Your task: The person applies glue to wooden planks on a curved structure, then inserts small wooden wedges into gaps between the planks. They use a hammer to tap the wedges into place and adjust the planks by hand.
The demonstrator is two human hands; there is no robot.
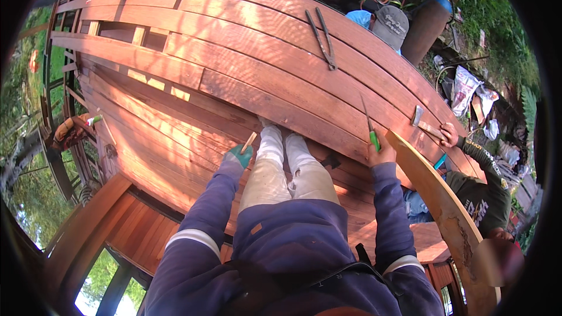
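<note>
Wooden stick (249, 141) at left, the gloved left hand (237, 157) curled round it; then long pincers (324, 41) lying on the far planks (246, 29); now a green-handled blade (374, 139), pointing away, fingers of the right hand (383, 153) wrapped round its handle; rightward, a co-worker's hand (450, 134) at a hammer (427, 124).

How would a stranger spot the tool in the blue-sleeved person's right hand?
Start from the plank deck, then find the blue-sleeved person's right hand. The tool in it has a long, thin blade. Its bright green handle sets it apart from the dark pincers and the wooden-handled hammer.
</note>
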